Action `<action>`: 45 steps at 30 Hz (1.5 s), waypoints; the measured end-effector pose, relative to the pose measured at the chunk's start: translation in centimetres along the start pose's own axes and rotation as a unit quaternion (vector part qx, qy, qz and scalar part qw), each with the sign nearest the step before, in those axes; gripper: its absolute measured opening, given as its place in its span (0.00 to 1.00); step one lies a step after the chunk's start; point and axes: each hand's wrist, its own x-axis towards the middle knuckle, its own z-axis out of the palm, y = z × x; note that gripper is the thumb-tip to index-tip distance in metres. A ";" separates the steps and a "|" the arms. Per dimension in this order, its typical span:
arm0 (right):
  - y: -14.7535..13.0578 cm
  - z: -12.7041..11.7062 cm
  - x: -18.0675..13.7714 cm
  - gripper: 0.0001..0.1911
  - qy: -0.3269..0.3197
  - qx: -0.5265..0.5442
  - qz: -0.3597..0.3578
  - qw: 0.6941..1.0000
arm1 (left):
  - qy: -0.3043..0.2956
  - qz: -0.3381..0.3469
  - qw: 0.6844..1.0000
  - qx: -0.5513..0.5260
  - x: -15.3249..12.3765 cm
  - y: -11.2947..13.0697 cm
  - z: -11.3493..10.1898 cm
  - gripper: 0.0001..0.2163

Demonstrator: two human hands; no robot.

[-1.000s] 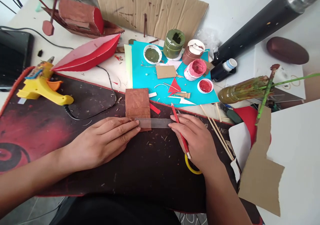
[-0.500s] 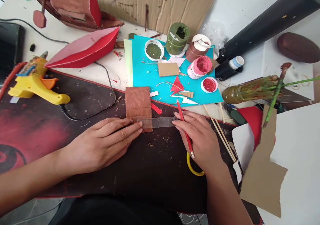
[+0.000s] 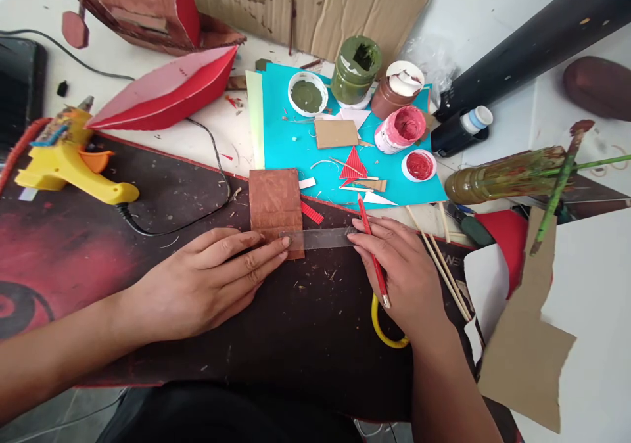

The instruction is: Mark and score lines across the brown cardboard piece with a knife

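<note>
A ruler (image 3: 325, 238) overlaps the near end of a cardboard rectangle (image 3: 276, 200) on the desk mat (image 3: 305, 338). Left of them sits a glue gun (image 3: 83, 170); behind, paint jars (image 3: 355, 78) stand on a paper sheet (image 3: 280, 147). Partly beneath the right hand (image 3: 401, 265) is probably a scissors handle (image 3: 376, 318).

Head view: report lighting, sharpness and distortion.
Head view: bright, diffuse light, the white sheet at right nearly featureless; head view: left hand and right hand fairly sharp, any markings on the clear strip too faint to read; head view: forearms seem stretched toward the edges.
</note>
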 end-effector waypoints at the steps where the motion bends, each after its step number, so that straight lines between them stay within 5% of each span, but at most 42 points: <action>1: 0.0 0.0 0.0 0.19 0.000 -0.001 0.001 1.000 | -0.002 -0.001 1.000 -0.001 0.0 0.0 0.0 0.25; 17: 0.0 -0.3 0.1 0.17 0.006 -0.002 -0.002 1.000 | 0.005 0.004 1.000 0.007 1.1 -0.1 -0.9 0.36; 31: 0.1 -0.5 -0.1 0.19 -0.006 -0.002 -0.002 1.000 | -0.004 0.003 1.000 -0.010 0.8 -0.1 -0.7 0.27; 45: 0.1 -0.9 0.0 0.19 -0.013 0.000 0.011 1.000 | -0.019 -0.018 1.000 -0.008 0.8 0.0 -0.5 0.33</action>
